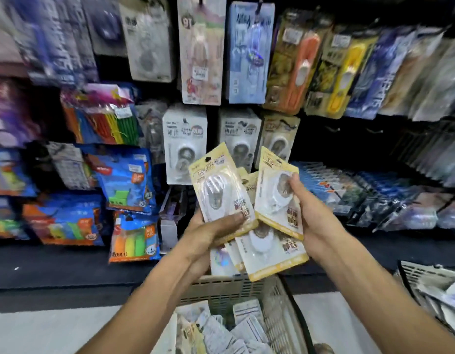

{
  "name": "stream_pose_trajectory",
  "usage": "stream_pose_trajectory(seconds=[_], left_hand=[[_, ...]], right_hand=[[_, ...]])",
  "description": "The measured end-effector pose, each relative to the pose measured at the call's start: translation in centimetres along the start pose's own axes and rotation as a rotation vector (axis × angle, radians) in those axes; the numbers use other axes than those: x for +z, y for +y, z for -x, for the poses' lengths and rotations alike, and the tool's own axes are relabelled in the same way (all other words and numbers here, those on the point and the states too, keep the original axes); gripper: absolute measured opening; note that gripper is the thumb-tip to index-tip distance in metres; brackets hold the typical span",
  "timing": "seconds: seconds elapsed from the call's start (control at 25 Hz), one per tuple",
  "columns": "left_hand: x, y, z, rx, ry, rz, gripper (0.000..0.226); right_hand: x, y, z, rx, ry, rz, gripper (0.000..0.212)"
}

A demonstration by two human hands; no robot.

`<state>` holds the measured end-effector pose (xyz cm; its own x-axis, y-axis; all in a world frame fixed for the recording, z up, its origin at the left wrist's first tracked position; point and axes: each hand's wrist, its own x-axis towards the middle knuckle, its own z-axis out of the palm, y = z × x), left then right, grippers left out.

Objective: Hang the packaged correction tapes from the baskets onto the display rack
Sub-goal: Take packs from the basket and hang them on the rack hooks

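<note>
Head cam: we're holding a fanned stack of correction tape packs [249, 215] over the basket [236, 290] — left hand [208, 231] gripping the stack, right hand [310, 213] pinching one yellow-edged pack [275, 185]. Loose fan could slip — pks dropping back.

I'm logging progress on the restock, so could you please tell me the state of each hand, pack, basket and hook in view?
Left hand: holds a fanned stack of packs.
Right hand: pinches one yellow-edged pack, upright, apart from the rack.
Stack of packs: held, not yet hung.
Hanging white packs: on their hooks.
Basket: below the hands, still holds packs.
Second basket: at right, holds packs.
</note>
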<state>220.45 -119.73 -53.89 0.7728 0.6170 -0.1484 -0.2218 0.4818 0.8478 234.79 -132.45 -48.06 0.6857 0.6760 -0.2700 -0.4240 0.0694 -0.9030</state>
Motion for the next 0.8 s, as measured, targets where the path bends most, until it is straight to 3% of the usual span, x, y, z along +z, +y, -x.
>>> stream_pose_trajectory(seconds=[0.12,0.24,0.48,0.64,0.8], left_hand=[[1.6,3.0,0.1,-0.012,-0.046,-0.005,0.057],[2.4,4.0,0.0,-0.073,-0.113,-0.103,0.049],[2.6,4.1,-1.1,-0.006,-0.022,-0.134,0.058],[1.6,6.9,-2.2,0.004,-0.006,-0.229,0.066],[0.3,8.7,-2.6,0.029,-0.071,-0.283,0.069]], right_hand=[[2.1,-1.8,0.4,-0.051,0.047,-0.068,0.057],[3.8,-1.5,0.0,-0.183,0.112,-0.074,0.042],[4.2,-2.4,-2.3,-0.315,0.059,0.138,0.032],[1.4,-6.1,-5.2,-0.506,0.251,0.303,0.026],[-0.7,-7.1,-7.9,-0.518,0.373,0.386,0.025]])
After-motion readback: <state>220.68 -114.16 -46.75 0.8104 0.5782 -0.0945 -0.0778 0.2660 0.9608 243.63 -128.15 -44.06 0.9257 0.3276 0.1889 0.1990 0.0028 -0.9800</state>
